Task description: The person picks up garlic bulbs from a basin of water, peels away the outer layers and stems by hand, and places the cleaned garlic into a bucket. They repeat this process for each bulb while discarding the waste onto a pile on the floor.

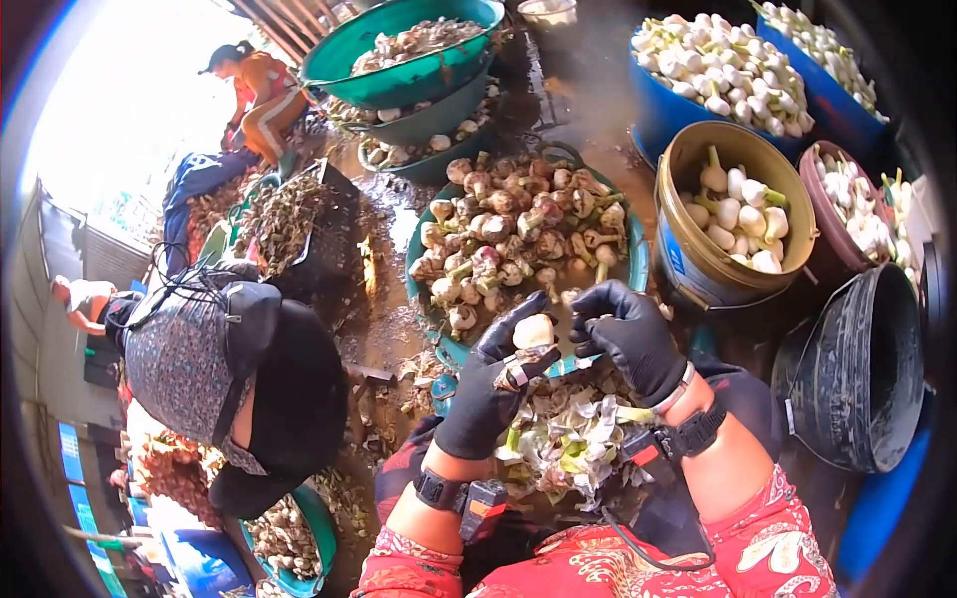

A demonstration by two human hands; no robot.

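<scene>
My left hand [490, 384], in a black glove, is closed around a pale garlic bulb [534, 332]. A thin brownish strip, whose kind I cannot make out, lies across its fingers below the bulb. Just right of the bulb is my right hand [638, 339], also gloved, with its fingers curled in toward the thumb; what they hold, if anything, is hidden. Beyond both hands stands a green tub [638, 254] heaped with unpeeled, soil-stained garlic bulbs [518, 219]. Beneath my wrists lies a pile of garlic peelings [568, 439].
To the right are a brown bucket [688, 249] of white bulbs, a tilted black bucket [847, 379] and blue tubs [658, 115] of peeled garlic. Stacked green basins [329, 75] stand ahead. A person in a black hat [299, 389] bends close on the left; another person [264, 95] sits farther back.
</scene>
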